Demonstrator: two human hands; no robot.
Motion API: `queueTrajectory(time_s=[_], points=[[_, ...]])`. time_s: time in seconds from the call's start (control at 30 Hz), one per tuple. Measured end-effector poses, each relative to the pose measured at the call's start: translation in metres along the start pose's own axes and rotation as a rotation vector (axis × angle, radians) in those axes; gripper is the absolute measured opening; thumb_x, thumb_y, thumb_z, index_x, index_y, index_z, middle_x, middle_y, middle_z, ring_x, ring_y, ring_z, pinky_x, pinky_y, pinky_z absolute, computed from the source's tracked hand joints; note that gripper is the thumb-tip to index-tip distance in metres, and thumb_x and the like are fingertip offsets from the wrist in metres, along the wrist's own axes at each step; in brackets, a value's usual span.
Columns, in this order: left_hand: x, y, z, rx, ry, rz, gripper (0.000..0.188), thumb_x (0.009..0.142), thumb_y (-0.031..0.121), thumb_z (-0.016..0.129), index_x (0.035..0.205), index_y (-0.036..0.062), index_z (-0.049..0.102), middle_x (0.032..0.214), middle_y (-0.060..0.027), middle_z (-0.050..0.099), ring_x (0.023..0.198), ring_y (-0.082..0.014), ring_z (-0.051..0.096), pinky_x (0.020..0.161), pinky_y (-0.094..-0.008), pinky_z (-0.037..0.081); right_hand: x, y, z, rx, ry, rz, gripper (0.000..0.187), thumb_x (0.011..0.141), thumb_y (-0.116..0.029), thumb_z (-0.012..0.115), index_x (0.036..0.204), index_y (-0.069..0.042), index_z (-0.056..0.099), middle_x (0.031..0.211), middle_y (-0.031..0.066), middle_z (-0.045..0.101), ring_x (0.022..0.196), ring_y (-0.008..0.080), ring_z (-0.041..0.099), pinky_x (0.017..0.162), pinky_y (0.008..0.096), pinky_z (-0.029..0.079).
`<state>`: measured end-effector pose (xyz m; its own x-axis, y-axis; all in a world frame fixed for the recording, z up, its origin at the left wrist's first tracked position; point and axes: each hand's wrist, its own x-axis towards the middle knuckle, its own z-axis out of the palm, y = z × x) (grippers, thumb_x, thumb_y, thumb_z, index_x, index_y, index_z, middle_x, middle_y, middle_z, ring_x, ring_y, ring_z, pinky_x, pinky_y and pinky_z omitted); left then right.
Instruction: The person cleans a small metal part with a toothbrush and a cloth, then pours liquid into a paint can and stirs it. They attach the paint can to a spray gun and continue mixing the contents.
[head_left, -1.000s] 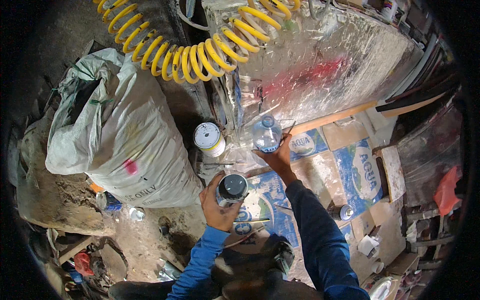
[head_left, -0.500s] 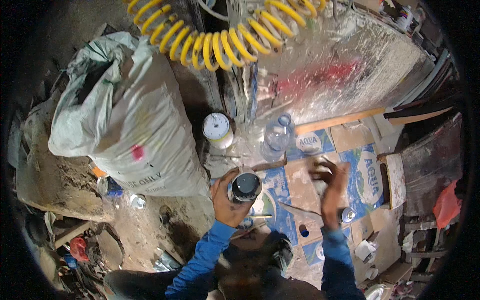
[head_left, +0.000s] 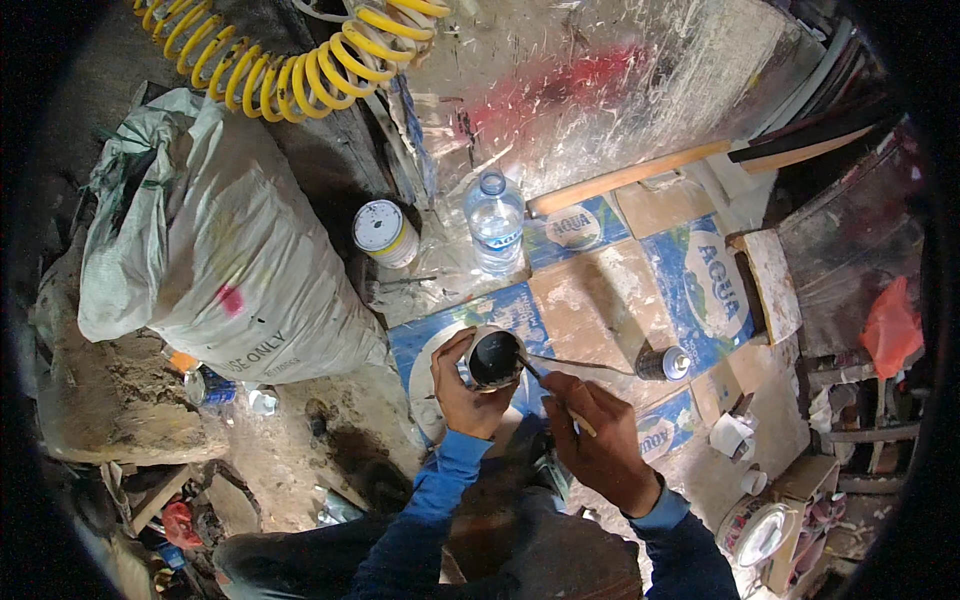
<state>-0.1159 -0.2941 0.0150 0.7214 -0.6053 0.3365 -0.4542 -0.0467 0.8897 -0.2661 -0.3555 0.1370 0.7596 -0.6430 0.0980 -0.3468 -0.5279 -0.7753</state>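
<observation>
My left hand (head_left: 470,392) is wrapped round a small can (head_left: 497,358) with a black inside; whether that black is liquid cannot be made out. Its open top faces up. In my right hand (head_left: 605,435) is a thin stick (head_left: 532,368), dark toward the can and pale yellowish at the other end (head_left: 583,424). The stick's dark tip reaches the can's rim and its black inside. Both hands are over blue-and-brown flattened cardboard (head_left: 590,285). A small spray can (head_left: 664,363) stands on the cardboard, to the right of the can.
A clear plastic bottle (head_left: 494,222) and a white-lidded tin (head_left: 386,234) stand ahead. A large white sack (head_left: 235,240) fills the left, with a coiled yellow hose (head_left: 300,80) above. A wooden strip (head_left: 630,178) lies along the far side. A round container (head_left: 757,533) sits at lower right.
My right hand has come from the right, where it was blurred, to the can and now holds the stick at its opening. My left hand keeps the can. The view has shifted.
</observation>
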Motion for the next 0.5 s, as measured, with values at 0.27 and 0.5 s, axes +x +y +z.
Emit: queueTrajectory(time_s=[0.27, 0.5], points=[[-0.007, -0.001, -0.004, 0.024, -0.004, -0.084, 0.074, 0.058, 0.015, 0.09, 0.117, 0.0005, 0.049, 0.124, -0.0159, 0.055, 0.117, -0.0286, 0.053, 0.103, -0.0376, 0.04, 0.018, -0.001, 0.004, 0.044, 0.05, -0.107, 0.01, 0.087, 0.001, 0.062, 0.095, 0.004, 0.057, 0.086, 0.0177, 0.062, 0.075, 0.0353, 0.064, 0.061, 0.0404, 0.051], [-0.003, -0.005, -0.012, 0.097, -0.044, -0.036, 0.071, 0.059, 0.013, 0.088, 0.119, 0.0015, 0.051, 0.125, -0.0153, 0.056, 0.117, -0.0294, 0.054, 0.103, -0.039, 0.04, 0.031, 0.006, 0.009, 0.092, 0.082, -0.049, 0.005, 0.089, 0.001, 0.062, 0.088, 0.006, 0.061, 0.083, 0.0179, 0.065, 0.067, 0.0321, 0.066, 0.056, 0.0371, 0.049]])
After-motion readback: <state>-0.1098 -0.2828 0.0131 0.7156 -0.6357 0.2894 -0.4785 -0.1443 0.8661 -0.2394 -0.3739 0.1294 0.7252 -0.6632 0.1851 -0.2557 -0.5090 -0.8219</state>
